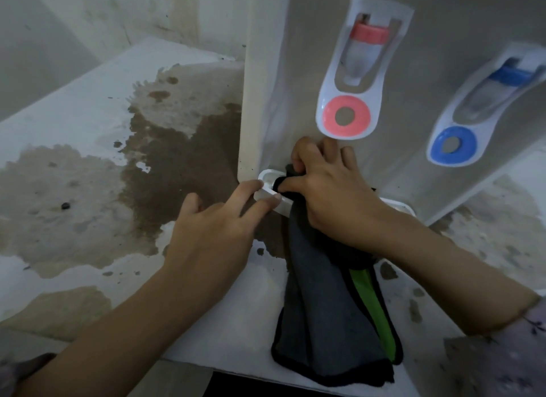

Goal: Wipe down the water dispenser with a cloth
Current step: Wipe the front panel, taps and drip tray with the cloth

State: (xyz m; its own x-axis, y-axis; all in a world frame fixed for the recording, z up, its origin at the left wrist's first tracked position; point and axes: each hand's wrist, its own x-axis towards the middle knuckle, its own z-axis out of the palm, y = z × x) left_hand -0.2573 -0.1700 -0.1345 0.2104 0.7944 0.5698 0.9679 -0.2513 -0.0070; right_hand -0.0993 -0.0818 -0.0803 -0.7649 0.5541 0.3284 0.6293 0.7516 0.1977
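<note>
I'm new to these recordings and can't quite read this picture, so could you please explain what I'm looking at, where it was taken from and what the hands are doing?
There is no machine here: a person wears a camera on the head, so the single picture looks down along both bare arms. In front stands a water dispenser with two taps, one marked pink, one blue. It sits on a white, badly stained counter. At its foot is a small white drip tray. The right hand grips a dark grey cloth with a green stripe and presses its bunched end into the tray; the rest hangs down over the counter edge. The left hand holds nothing: its fingertips rest on the tray's front rim, seemingly to steady it.
</note>
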